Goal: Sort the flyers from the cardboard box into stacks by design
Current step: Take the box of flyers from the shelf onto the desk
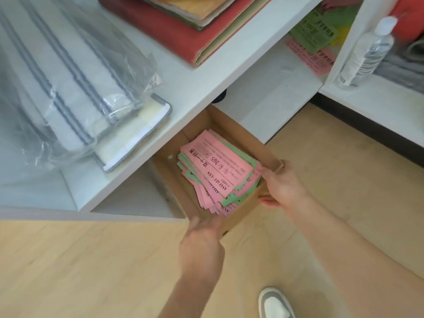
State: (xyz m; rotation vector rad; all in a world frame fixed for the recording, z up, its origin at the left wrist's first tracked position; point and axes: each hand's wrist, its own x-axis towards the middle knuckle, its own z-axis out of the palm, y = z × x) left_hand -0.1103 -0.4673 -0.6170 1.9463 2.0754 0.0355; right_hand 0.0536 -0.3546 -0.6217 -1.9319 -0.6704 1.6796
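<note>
Cardboard box partly under white shelf; pink and green flyers heaped inside box; right hand grips box's right wall; left hand flat against box's near wall, fingers straight

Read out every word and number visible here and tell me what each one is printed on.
"年卡 365": top pink flyer in the cardboard box.
"双十一": same flyer's heading; its remaining characters are unclear.
Latin capitals on that flyer: too blurred to spell.
"199": green flyer on the shelf, upper right; its other characters are blurred.
The pink flyer next to it: unreadable.
</note>
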